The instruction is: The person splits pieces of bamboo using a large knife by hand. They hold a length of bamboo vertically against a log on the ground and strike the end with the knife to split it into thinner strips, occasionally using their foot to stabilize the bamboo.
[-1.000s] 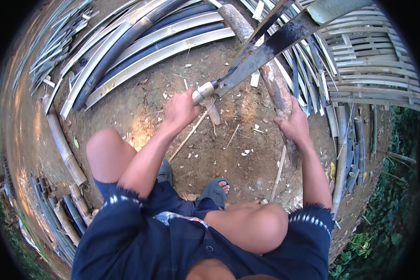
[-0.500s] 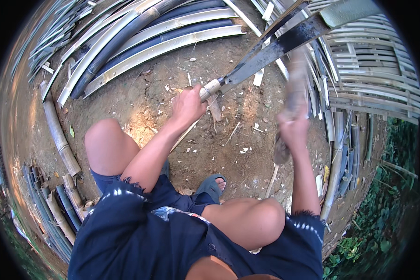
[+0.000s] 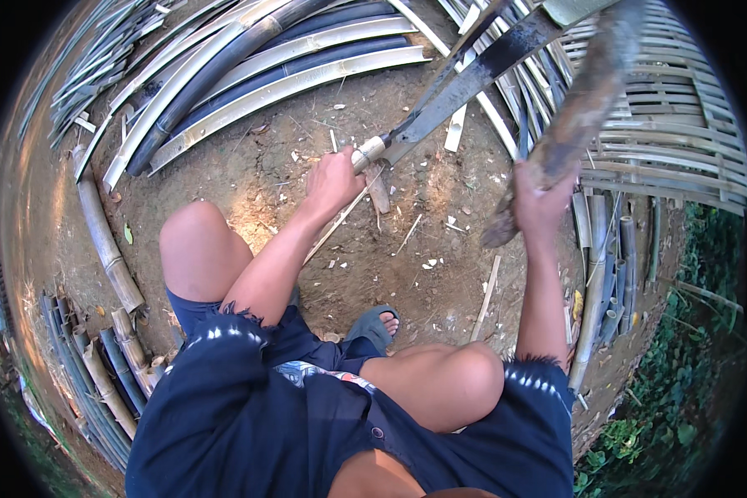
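Observation:
My left hand [image 3: 332, 183] is closed round the pale handle of a machete [image 3: 473, 87]. Its long dark blade slants up to the right, away from me. A narrow dark strip [image 3: 456, 62] runs beside the blade; what it is I cannot tell. At the blade's far end is a pale grey-green piece [image 3: 571, 10], cut off by the picture's edge. My right hand [image 3: 544, 199] grips a thick, rough wooden club [image 3: 585, 108], raised to the right of the blade and slightly blurred at its upper end. Apart from the blade, the club touches nothing I can make out.
Split bamboo halves [image 3: 299, 87] lie at the far left, beside thin strips [image 3: 100, 75]. A woven bamboo panel [image 3: 672, 124] is at the far right. Bamboo poles [image 3: 593, 290] lie on the right, with more cut lengths [image 3: 112, 373] at left. Chips litter the dirt ground [image 3: 373, 257].
My right hand has risen slightly, and the club has tilted outward to the right. The machete has shifted a little to the left, still held by my left hand.

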Demonstrator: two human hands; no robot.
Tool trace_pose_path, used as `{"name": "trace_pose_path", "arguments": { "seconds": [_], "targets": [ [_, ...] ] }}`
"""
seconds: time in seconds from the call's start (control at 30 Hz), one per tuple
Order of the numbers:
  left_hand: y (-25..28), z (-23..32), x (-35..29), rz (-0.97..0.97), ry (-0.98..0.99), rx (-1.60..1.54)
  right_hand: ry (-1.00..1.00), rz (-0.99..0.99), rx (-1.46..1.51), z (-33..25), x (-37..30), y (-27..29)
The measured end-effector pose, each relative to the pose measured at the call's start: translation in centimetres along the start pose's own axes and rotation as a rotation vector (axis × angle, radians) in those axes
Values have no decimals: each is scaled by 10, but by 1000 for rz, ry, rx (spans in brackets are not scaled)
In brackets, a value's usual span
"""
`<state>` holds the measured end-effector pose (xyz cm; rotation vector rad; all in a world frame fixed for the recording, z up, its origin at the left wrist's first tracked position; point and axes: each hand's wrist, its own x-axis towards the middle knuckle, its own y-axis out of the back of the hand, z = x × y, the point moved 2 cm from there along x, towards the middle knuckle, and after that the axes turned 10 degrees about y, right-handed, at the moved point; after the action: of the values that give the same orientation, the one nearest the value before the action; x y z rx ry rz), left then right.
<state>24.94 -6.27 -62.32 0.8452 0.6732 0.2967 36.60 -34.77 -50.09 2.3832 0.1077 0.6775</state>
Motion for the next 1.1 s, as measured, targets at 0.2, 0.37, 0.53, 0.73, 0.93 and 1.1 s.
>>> {"name": "trace_pose_path", "arguments": {
  "seconds": [0.2,0.37,0.53,0.73,0.93,1.1],
  "targets": [
    [-9,-8,17,-52,-42,188,-334,-790,-555,57,-64,-59],
    [-16,-17,16,-10,-6,107,-350,-664,-437,69,-70,-66],
    [-27,-28,8,13,-34,126,-317,-490,-321,65,-94,-64],
    [-27,-40,10,31,-8,70,-204,-133,-11,41,-82,-62],
    [-20,-25,26,-17,-38,139,-314,-729,-464,104,-126,-79],
    [-34,-31,24,23,-26,105,-466,-871,-318,119,-128,-92]
  ]
}}
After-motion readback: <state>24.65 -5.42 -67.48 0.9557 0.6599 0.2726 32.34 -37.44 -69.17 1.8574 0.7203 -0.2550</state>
